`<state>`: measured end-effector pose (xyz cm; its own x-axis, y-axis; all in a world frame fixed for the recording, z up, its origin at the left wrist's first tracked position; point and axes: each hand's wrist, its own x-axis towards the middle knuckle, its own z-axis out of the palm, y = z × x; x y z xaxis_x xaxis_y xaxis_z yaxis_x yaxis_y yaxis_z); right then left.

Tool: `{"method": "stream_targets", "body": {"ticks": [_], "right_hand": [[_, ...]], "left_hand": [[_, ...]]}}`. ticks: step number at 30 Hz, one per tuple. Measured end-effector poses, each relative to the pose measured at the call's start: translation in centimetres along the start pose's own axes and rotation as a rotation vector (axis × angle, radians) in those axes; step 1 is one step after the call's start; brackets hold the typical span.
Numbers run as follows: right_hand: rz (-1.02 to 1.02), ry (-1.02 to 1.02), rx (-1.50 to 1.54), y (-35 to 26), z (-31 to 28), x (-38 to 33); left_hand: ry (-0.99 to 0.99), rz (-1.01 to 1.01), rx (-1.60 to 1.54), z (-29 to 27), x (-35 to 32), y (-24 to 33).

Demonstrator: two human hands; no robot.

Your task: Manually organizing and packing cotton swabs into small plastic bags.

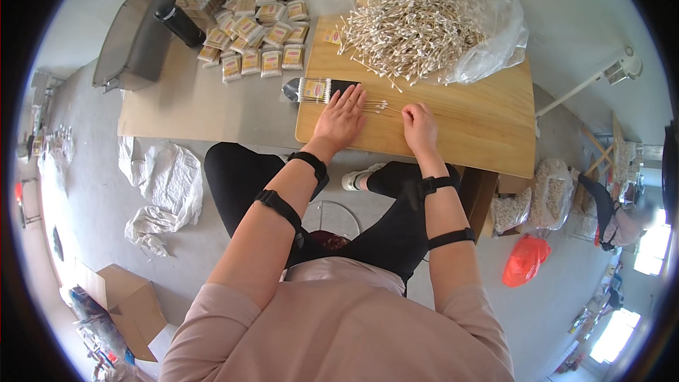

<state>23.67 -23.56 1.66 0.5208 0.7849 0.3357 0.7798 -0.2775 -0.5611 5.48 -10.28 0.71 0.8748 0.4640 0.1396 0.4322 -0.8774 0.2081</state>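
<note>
My left hand (343, 117) lies flat with its fingers stretched out, over the right part of a dark flat tool (290, 90) at the wooden board's left edge. A packet of cotton swabs (314, 90) with a yellow label rests on that tool, beside my left fingertips. Several loose cotton swabs (375, 105) stick out to the right from under this hand. Just right of them, my right hand (420, 127) is closed in a pinch on the end of a thin cotton swab (396, 110). The fingertips of that hand are partly hidden.
A big heap of cotton swabs (417, 32) spills from a clear plastic bag (495, 49) on the wooden board (488, 124). Filled packets (247, 32) pile up at the back left, near a black bottle (180, 25) and a grey bin (131, 39). A red bag (525, 260) sits on the floor.
</note>
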Motion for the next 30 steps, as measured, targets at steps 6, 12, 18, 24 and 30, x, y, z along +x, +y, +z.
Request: {"method": "stream_targets", "body": {"ticks": [6, 12, 18, 24, 30], "right_hand": [[0.139, 0.050, -0.108, 2.0, -1.5, 0.2], [-0.015, 0.045, -0.051, -0.3, 2.1, 2.5], [-0.011, -0.138, 0.079, -3.5, 3.5, 3.5], [-0.028, -0.082, 0.046, -3.2, 2.5, 1.1], [-0.090, -0.147, -0.308, -5.8, 3.8, -2.5]], "left_hand": [[-0.005, 0.004, -0.053, 0.1, -0.1, -0.3], [0.009, 0.015, -0.025, 0.2, 0.1, -0.2], [0.084, 0.040, -0.061, 0.3, -0.1, -0.4], [0.068, 0.028, -0.049, 0.1, -0.2, -0.3], [0.044, 0.014, -0.035, -0.2, 0.0, 0.0]]}}
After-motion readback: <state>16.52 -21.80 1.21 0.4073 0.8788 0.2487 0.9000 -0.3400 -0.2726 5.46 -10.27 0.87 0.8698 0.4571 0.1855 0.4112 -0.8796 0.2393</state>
